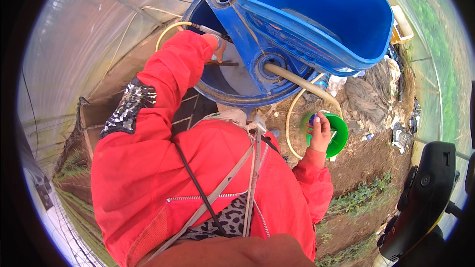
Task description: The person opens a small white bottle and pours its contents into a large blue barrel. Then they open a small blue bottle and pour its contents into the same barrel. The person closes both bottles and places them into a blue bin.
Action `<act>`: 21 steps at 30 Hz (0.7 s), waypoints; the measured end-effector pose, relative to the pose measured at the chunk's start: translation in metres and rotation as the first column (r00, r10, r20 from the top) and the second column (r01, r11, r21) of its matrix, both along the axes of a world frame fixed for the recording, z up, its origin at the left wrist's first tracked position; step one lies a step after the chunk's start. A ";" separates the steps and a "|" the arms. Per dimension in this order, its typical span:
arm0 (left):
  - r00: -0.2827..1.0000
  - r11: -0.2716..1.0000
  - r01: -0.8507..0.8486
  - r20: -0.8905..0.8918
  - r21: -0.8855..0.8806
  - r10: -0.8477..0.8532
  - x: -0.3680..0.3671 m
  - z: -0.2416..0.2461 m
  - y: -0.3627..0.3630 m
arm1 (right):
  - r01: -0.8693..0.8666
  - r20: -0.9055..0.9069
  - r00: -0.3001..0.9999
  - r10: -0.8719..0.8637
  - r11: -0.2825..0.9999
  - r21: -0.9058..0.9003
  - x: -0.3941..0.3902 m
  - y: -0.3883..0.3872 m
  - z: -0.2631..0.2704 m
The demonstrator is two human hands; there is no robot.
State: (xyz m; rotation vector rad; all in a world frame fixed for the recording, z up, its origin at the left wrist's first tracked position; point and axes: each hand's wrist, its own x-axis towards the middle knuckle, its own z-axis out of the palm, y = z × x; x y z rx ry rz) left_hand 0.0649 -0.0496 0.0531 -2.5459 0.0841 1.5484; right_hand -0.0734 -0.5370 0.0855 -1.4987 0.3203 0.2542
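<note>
My left hand (pixel 220 49) is over the cut-open top of a blue plastic barrel (pixel 237 101), its fingers bent around a small object with a bit of white and teal showing; most of it is hidden. Below the fingers runs a dark brown streak (pixel 227 63), a stick or poured liquid, I cannot tell which. Cloudy pale liquid (pixel 241 79) lies in the barrel. Beside my left wrist is a metal hose fitting (pixel 207 30) on a yellow hose (pixel 167 34). My right hand (pixel 320 131) pinches a small purple cap (pixel 312 118) above a green bucket (pixel 341 137).
A large blue plastic tub (pixel 326 11) rests on the barrel's far side. A thick beige hose (pixel 308 79) leaves a barrel opening towards the bucket, and a thinner hose (pixel 288 126) loops to the ground. Crumpled plastic sheeting (pixel 371 89) lies at right, near the greenhouse film (pixel 426 44).
</note>
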 end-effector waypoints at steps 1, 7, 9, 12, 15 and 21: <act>1.000 1.000 0.004 0.000 -0.016 -0.004 0.000 0.002 0.000 | -0.006 0.006 1.000 0.006 1.000 0.003 0.000 0.000 0.000; 0.984 0.948 -0.066 0.135 -0.311 0.113 -0.011 -0.009 -0.006 | -0.020 0.011 1.000 0.021 1.000 -0.018 0.003 -0.005 0.000; 0.960 0.896 -0.177 0.128 -0.408 0.248 -0.020 -0.035 -0.021 | -0.031 0.024 0.999 0.032 0.999 -0.037 0.005 -0.008 -0.001; 0.904 0.817 -0.217 0.205 -0.534 0.374 -0.027 -0.132 -0.022 | -0.035 -0.017 0.999 0.033 0.996 -0.082 0.001 -0.015 0.002; 0.889 0.790 -0.213 0.221 -0.575 0.401 -0.030 -0.171 -0.032 | 0.016 -0.053 0.998 -0.024 0.988 -0.153 -0.010 -0.024 0.011; 0.883 0.761 -0.208 0.217 -0.614 0.417 -0.027 -0.194 -0.027 | 0.028 -0.077 0.996 -0.047 0.972 -0.233 -0.022 -0.033 0.002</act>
